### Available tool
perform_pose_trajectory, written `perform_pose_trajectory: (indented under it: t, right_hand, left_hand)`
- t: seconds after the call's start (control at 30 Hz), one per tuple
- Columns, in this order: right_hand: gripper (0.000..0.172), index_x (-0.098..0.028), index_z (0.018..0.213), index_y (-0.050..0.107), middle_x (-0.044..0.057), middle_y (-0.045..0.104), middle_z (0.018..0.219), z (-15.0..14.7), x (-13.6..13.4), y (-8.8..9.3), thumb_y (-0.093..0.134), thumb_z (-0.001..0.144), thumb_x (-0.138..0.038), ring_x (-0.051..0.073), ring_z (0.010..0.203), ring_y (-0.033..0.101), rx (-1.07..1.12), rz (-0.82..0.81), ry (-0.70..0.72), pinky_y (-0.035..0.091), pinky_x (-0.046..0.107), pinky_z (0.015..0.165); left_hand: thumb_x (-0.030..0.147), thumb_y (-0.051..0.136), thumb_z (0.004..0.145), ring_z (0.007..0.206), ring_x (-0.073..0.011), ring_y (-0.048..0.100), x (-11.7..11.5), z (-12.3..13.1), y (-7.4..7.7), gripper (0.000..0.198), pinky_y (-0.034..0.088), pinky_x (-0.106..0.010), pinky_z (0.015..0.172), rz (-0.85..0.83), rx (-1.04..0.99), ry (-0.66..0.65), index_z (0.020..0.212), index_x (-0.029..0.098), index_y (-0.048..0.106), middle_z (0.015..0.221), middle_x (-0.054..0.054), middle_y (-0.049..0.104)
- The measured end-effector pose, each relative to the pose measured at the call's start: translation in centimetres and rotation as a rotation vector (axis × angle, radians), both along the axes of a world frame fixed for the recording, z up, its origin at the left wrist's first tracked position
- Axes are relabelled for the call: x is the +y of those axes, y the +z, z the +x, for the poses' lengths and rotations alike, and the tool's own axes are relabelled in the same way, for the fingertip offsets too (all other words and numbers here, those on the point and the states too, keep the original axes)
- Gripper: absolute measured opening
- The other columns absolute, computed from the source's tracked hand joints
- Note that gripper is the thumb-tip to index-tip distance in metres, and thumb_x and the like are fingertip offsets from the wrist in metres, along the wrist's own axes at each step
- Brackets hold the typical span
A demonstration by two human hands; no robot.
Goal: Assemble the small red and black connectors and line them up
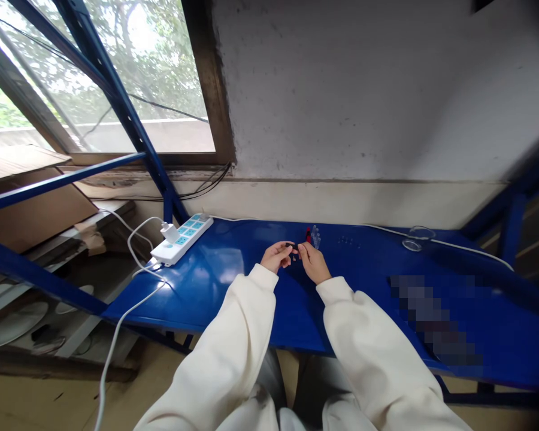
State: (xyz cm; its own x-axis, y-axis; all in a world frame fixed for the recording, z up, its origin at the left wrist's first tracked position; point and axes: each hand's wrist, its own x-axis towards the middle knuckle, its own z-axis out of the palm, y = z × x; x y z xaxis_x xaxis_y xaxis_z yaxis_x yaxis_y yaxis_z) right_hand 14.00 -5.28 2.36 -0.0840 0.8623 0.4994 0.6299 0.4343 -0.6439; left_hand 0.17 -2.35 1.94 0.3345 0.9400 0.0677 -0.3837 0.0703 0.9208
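Note:
Over the blue table (pixel 233 293), both hands meet at a small dark piece (pixel 292 246) whose kind is too small to tell. My left hand (pixel 276 257) pinches it from the left, with its fingers curled. My right hand (pixel 313 263) grips its right end between thumb and fingertips. Just behind the right hand stand several small clear plastic pieces (pixel 315 236), like little tubes or vials. A red object (pixel 308 234) is beside them, partly hidden by the fingers. Farther right lie several tiny clear bits (pixel 348 242).
On the left, a white power strip (pixel 186 238) holds a plugged-in white adapter (pixel 169 232); its cord (pixel 112 353) hangs over the table edge. A clear round container (pixel 412 244) sits at the back right. A pixelated dark item (pixel 435 323) lies at right. Blue rack posts (pixel 130 111) flank the table.

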Motion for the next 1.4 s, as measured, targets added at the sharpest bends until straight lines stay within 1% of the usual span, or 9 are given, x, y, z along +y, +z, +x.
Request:
perform_pose_trajectory:
  t: [0.1,0.23,0.4,0.6,0.8,1.0,1.2,1.4]
  right_hand:
    - [0.033,-0.02,0.07,0.048,0.001,0.057,0.063,0.0,0.1,-0.2,0.026,0.088,-0.037,0.012,0.056,0.051,0.015,0.011,-0.001,0.035,0.021,0.056]
    - [0.032,-0.02,0.074,0.051,0.001,0.058,0.065,-0.1,0.1,-0.3,0.028,0.088,-0.037,0.011,0.057,0.053,0.016,0.019,-0.011,0.036,0.02,0.057]
    - [0.033,-0.019,0.075,0.053,0.002,0.06,0.065,-0.3,0.2,-0.3,0.029,0.087,-0.036,0.011,0.056,0.054,-0.035,0.058,-0.051,0.036,0.02,0.056]
    - [0.033,-0.019,0.077,0.056,0.002,0.062,0.067,-0.5,0.3,-0.5,0.03,0.088,-0.036,0.012,0.058,0.056,-0.103,0.109,-0.114,0.035,0.02,0.055]
    - [0.035,-0.018,0.078,0.058,0.003,0.063,0.068,-0.7,0.1,-0.2,0.03,0.088,-0.037,0.012,0.058,0.056,-0.178,0.153,-0.165,0.033,0.02,0.052]
    - [0.038,-0.018,0.079,0.059,0.004,0.063,0.067,-0.8,0.2,-0.2,0.029,0.088,-0.039,0.012,0.058,0.056,-0.244,0.206,-0.21,0.03,0.02,0.051]
    - [0.04,-0.018,0.082,0.06,0.006,0.064,0.071,-0.9,0.2,-0.1,0.029,0.088,-0.042,0.012,0.058,0.056,-0.293,0.169,-0.238,0.029,0.021,0.05]
    - [0.041,-0.017,0.084,0.061,0.006,0.065,0.074,-0.9,0.2,0.1,0.029,0.088,-0.042,0.012,0.057,0.056,-0.344,0.184,-0.247,0.028,0.022,0.05]
  left_hand:
    - [0.037,0.07,0.057,0.037,-0.0045,0.047,-0.1,0.1,0.1,0.041,0.026,-0.018,0.032,0.007,0.012,0.032,0.085,0.01,0.057,0.066,-0.003,0.06]
    - [0.037,0.069,0.058,0.036,-0.0039,0.045,0.0,0.1,0.0,0.039,0.026,-0.018,0.033,0.026,0.013,0.091,0.084,0.01,0.059,0.064,-0.001,0.058]
    - [0.035,0.068,0.06,0.036,-0.003,0.043,0.1,0.2,-0.2,0.036,0.025,-0.019,0.034,0.042,0.009,0.144,0.085,0.011,0.061,0.063,0.0,0.057]
    - [0.035,0.07,0.057,0.037,-0.0025,0.04,-0.1,0.3,0.2,0.034,0.024,-0.019,0.035,0.02,-0.027,0.211,0.08,0.01,0.062,0.06,0.001,0.054]
    - [0.034,0.07,0.057,0.037,-0.0019,0.039,-0.3,0.3,0.6,0.033,0.023,-0.019,0.035,0.021,-0.05,0.255,0.077,0.01,0.063,0.059,0.001,0.053]
    - [0.032,0.071,0.055,0.038,-0.0018,0.039,-0.3,0.4,0.6,0.033,0.024,-0.019,0.036,-0.026,-0.098,0.29,0.077,0.01,0.062,0.058,0.002,0.051]
    - [0.032,0.073,0.053,0.038,-0.0017,0.039,-0.1,0.3,0.7,0.035,0.024,-0.019,0.036,-0.078,-0.11,0.314,0.077,0.01,0.062,0.059,0.002,0.052]
    - [0.031,0.073,0.053,0.038,-0.0014,0.039,-0.1,0.1,0.8,0.033,0.023,-0.019,0.036,-0.068,-0.134,0.326,0.077,0.01,0.063,0.059,0.002,0.052]
